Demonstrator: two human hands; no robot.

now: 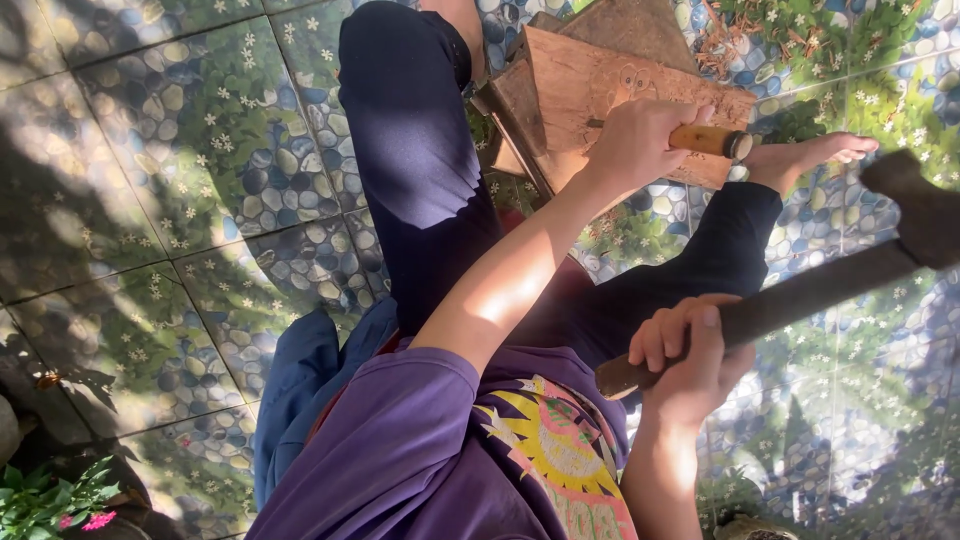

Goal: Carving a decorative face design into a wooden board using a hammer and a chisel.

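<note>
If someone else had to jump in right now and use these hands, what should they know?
Left hand: closed around a chisel with a yellow-brown handle, its tip set against the wooden board.
Right hand: closed around the dark handle of a mallet, raised off to the side, its head up near the picture's right edge.
The board leans between the person's legs, near a bare foot, on the patterned tile floor.
Done: an outline is already cut or drawn on the board near the chisel; I cannot tell which.
Left: the rest of the board's face looks plain.
</note>
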